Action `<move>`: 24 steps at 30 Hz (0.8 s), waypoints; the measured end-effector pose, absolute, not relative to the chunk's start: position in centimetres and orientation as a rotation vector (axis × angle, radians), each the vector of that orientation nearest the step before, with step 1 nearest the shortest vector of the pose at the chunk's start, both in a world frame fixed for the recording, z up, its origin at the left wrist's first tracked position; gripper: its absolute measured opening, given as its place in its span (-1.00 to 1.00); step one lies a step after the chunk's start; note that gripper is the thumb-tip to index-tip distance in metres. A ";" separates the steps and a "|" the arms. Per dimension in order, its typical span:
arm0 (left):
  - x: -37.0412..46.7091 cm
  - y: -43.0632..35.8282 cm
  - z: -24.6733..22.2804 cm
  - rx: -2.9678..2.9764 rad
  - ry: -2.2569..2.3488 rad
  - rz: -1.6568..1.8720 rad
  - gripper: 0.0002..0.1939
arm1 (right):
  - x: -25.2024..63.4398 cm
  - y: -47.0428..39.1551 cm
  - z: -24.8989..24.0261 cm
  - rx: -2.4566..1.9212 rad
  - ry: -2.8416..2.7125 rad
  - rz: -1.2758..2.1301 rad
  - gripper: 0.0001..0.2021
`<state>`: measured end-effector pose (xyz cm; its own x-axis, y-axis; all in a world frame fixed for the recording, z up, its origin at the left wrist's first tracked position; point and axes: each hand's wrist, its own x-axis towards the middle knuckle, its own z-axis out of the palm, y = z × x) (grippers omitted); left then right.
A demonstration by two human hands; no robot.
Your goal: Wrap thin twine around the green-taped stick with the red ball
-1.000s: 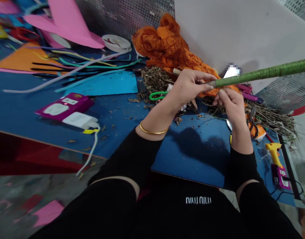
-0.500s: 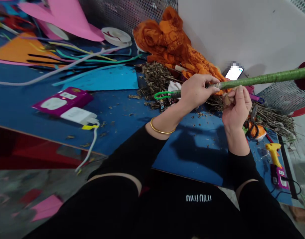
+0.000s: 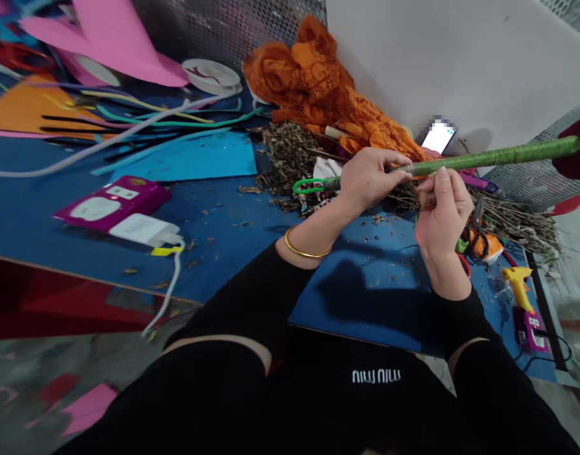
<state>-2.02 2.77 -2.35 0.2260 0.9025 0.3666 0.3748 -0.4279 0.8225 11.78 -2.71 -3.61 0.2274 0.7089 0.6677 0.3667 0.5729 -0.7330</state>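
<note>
A long stem wrapped in green tape [image 3: 498, 157] is held level above the table. Its right end bears a dark red, rounded head [image 3: 574, 148], partly cut off by the frame edge. At the left end, beyond my hand, sticks out a bright green loop [image 3: 309, 185]. My left hand [image 3: 366, 177] is closed round the thinner, greyish left part of the stem. Just below the green wrapping, my right hand [image 3: 444, 212] pinches with thumb and forefinger. A small tan piece [image 3: 426, 199], like a roll, shows in its fingers; most of it is hidden.
Dried plant stalks [image 3: 290, 148], an orange cloth [image 3: 328, 88] and a phone [image 3: 439, 136] lie behind my hands. Scissors [image 3: 478, 237] and a yellow glue gun [image 3: 520, 284] are at the right. Leftward are a purple power strip [image 3: 112, 202], a blue sheet [image 3: 209, 155] and coloured strips.
My right hand has shifted slightly left and down along the stem. The stem's right end has come a little left, showing more of the red head. The camera view has shifted slightly.
</note>
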 end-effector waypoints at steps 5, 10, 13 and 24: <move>-1.8 2.2 -2.0 1.960 1.255 1.138 -0.72 | 10.9 -3.3 -3.4 -1.008 -1.379 0.352 -0.47; -1.8 2.0 -1.7 2.051 1.382 1.124 -0.75 | 12.0 -3.6 -1.9 -0.970 -1.510 0.379 -0.52; -1.8 2.0 -1.7 2.105 1.424 1.145 -0.76 | 13.7 -3.7 -0.3 -0.987 -1.633 0.254 -0.56; -1.4 1.8 -1.9 2.204 1.425 1.023 -0.74 | 16.3 -3.6 0.9 -1.040 -1.809 0.256 -0.57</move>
<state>-1.45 1.84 -1.94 0.2447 0.8868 0.3920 0.6548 -0.4493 0.6078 16.28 -3.58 0.85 -0.1378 0.7465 0.6510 0.5363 0.6088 -0.5846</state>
